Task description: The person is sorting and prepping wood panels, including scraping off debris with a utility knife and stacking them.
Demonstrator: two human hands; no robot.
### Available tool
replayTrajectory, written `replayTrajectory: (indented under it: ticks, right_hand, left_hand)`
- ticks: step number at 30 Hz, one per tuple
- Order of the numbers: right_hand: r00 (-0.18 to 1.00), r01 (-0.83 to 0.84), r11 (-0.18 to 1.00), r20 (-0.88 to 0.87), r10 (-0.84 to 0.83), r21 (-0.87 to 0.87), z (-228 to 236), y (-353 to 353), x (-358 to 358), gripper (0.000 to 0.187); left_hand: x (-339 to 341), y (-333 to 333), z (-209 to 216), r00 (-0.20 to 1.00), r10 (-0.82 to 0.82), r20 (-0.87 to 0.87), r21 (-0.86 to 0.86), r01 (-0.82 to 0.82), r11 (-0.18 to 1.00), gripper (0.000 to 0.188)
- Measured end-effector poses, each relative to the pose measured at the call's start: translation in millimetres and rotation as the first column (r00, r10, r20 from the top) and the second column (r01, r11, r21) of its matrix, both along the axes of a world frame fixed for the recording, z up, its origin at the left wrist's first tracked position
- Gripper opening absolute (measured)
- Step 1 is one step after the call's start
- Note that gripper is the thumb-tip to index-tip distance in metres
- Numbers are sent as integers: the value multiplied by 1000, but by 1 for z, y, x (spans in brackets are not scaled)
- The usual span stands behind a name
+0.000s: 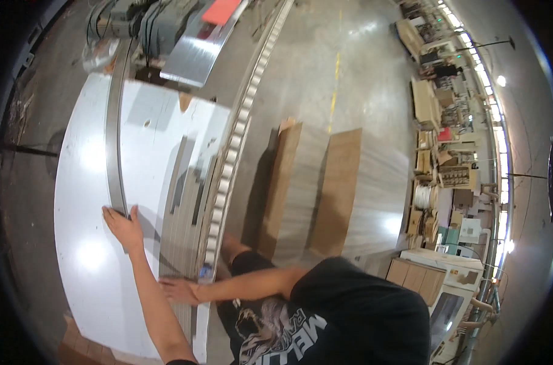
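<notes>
My left hand [124, 227] lies over the near end of a long, narrow grey strip [112, 143], fingers stretched out and thumb apart. The strip runs away from me along a white tabletop [81, 182] and past its far edge. My right hand [180, 291] rests flat, fingers extended, on a stack of similar grey strips [182, 243] along the table's right side. A few shorter, loose strips [180, 167] lie on top of that stack's far part. What is under my left palm is hidden.
A roller rail [232, 152] borders the table's right side. Beyond the far edge stands a machine with a metal plate [197, 52]. To my right, two stacks of wood-grain panels [340, 182] stand on the floor. Shelves and boxes [425, 161] line the far right, near a white machine [450, 274].
</notes>
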State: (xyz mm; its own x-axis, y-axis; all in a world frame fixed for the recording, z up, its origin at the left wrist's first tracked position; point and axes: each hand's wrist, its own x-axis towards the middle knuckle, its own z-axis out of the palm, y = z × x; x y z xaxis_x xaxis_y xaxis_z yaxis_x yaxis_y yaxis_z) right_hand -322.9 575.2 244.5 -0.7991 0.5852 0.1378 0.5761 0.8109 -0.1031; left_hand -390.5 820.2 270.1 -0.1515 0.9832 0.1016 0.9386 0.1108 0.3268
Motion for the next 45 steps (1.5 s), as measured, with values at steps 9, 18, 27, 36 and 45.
replayTrajectory:
  ticks: [9,18,27,36,45]
  right_hand:
    - [945,-302,852,-253,208,-428,59,34,34,112]
    - [944,-330,846,-161,288,-418,92,15,7,95]
    - [863,-273,902,329,383,-335,117,18,-28,132]
    - [848,-319,870,296,439,-375,109,33,1,128]
    - [885,-142,933,380,270,-332,124,54,32,128]
  left_hand:
    - [-116,-160,62,839,209,502,-361,-17,932,64]
    - [-228,-419,46,963,-119,242,-224,175,959,46]
    - [-340,-569,75,913,369,173,-294,-309,904,51]
    - [-266,-600,16,-41,310,950,-200,-842,502,75]
    - [-237,-562,-17,71,268,961,-118,-772,625,67]
